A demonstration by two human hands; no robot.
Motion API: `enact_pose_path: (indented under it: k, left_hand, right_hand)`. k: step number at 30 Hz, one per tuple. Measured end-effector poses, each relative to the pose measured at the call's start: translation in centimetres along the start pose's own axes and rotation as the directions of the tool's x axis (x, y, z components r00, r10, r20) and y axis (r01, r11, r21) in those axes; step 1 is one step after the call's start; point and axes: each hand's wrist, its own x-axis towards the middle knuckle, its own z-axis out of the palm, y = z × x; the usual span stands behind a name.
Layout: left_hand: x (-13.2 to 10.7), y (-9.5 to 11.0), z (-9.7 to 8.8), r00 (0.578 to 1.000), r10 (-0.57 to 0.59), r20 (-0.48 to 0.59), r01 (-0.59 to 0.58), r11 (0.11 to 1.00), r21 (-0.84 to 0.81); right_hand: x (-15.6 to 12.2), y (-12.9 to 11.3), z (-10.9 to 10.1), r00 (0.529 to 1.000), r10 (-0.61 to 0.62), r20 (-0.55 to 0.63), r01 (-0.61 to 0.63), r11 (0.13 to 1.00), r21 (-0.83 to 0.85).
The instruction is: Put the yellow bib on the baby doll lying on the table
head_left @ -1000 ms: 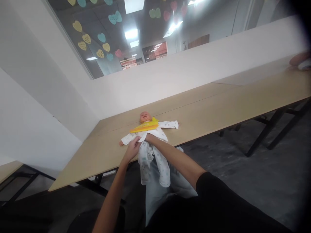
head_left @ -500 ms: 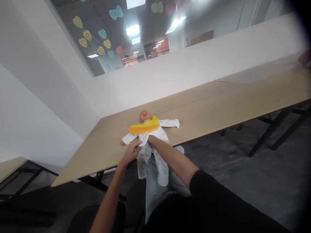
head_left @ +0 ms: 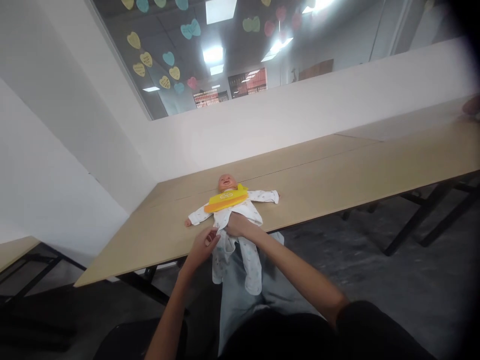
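Observation:
A baby doll lies on its back at the table's front edge, arms spread, legs hanging over the edge. It wears a yellow bib with an orange lower edge, a white patterned shirt and matching trousers. My left hand pinches the shirt's front hem at the doll's waist, on the left. Close beside it, my right hand is bent over the waist, against the lifted hem. Its fingertips are hidden, so I cannot tell whether they grip the cloth.
The long wooden table runs off to the right along a white wall. Above is a window with heart-shaped paper notes. A blurred dark shape shows at the far right end. A black chair stands at lower left.
My right hand has drawn back from under the shirt front and now shows at the hem. My left hand keeps its pinch there. The bib lies flatter, and the view has tilted slightly.

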Motion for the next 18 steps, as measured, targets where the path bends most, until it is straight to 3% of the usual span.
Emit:
enact_pose_path:
  k: [2,4,6,7,9,11,13,15,16,18]
  left_hand:
    - [-1.7,-0.8,0.5,0.990,-0.118,-0.073,0.111,0.990,-0.092]
    - [-3.5,-1.6,1.4,0.958,-0.242,-0.156,0.210,0.958,-0.196]
    - [-5.1,-2.1,2.3,0.919,-0.327,-0.219,0.266,0.926,-0.267]
    - [-5.7,-2.2,2.7,0.904,-0.355,-0.239,0.284,0.915,-0.285]
    - [-6.4,-2.2,3.2,0.884,-0.392,-0.255,0.318,0.904,-0.287]
    - [-6.5,-1.9,3.3,0.870,-0.423,-0.252,0.368,0.899,-0.236]
    - [-6.6,-1.7,3.2,0.880,-0.432,-0.196,0.413,0.901,-0.134]
    - [-6.8,-1.7,3.2,0.901,-0.432,-0.030,0.431,0.902,-0.029]
    - [-7.0,-1.7,3.4,0.896,-0.437,0.077,0.438,0.899,0.002]
    - [-7.6,-1.9,3.7,0.846,-0.457,0.275,0.478,0.878,-0.012]
  right_hand:
    - [-3.8,1.2,-0.4,0.995,-0.072,0.066,0.075,0.996,-0.044]
    - [-7.9,2.9,-0.6,0.993,-0.115,0.030,0.106,0.969,0.222]
    - [-11.7,5.1,0.0,1.000,0.018,0.000,-0.016,0.857,0.515]
    - [-13.3,6.1,0.7,0.991,0.134,0.001,-0.111,0.814,0.571]
    - [-15.8,7.8,2.3,0.935,0.354,0.017,-0.309,0.791,0.528]
    - [-17.2,8.6,4.2,0.878,0.474,0.070,-0.454,0.774,0.442]
    - [-17.7,8.4,5.9,0.857,0.489,0.163,-0.507,0.741,0.440]
    - [-17.6,7.7,7.3,0.858,0.470,0.208,-0.511,0.736,0.443]
    - [-17.4,7.3,7.8,0.854,0.478,0.206,-0.519,0.747,0.415]
    - [-17.0,6.8,8.6,0.827,0.531,0.185,-0.562,0.773,0.293]
